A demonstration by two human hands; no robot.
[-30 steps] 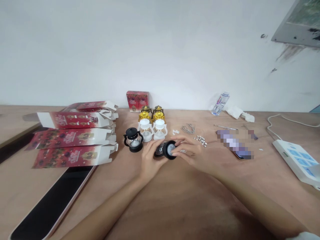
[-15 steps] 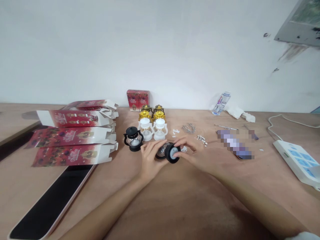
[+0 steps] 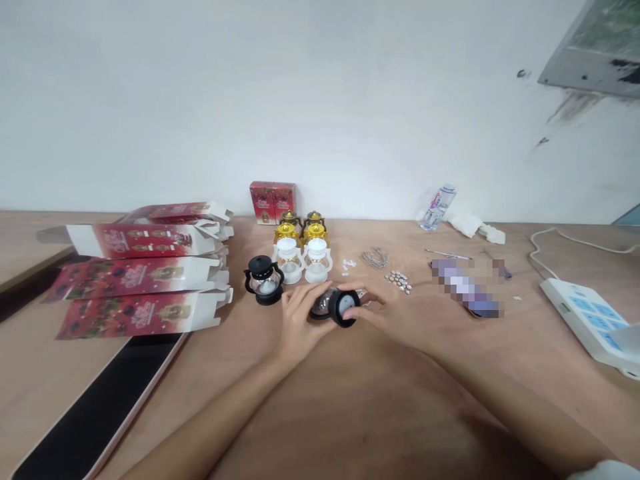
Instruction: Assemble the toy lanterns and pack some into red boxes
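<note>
A small black lantern (image 3: 323, 304) lies tilted between my hands, its round base with a pale grey disc turned toward me. My left hand (image 3: 305, 317) is wrapped round the lantern's clear body. My right hand (image 3: 381, 308) is closed on the rim of the base, with the thumb against the disc. Just left of my left hand a second black lantern (image 3: 264, 283) stands upright. Behind are two white lanterns (image 3: 316, 262), two gold lanterns (image 3: 315, 233) and darker bronze ones (image 3: 313, 218). Silvery button cells (image 3: 399, 280) lie beyond my right hand.
Flattened red printed boxes (image 3: 150, 277) are piled at left above a black phone-like panel (image 3: 95, 407). Red boxes (image 3: 273, 202) stand by the wall. Metal chains (image 3: 374, 257), white bits (image 3: 348, 265), a bottle (image 3: 439, 207), tissues (image 3: 465, 224), a screwdriver (image 3: 449, 254) and a power strip (image 3: 593, 323) lie rightward.
The view has shifted slightly. My right fingers have shifted a little on the lantern's base, while my left hand keeps its hold.
</note>
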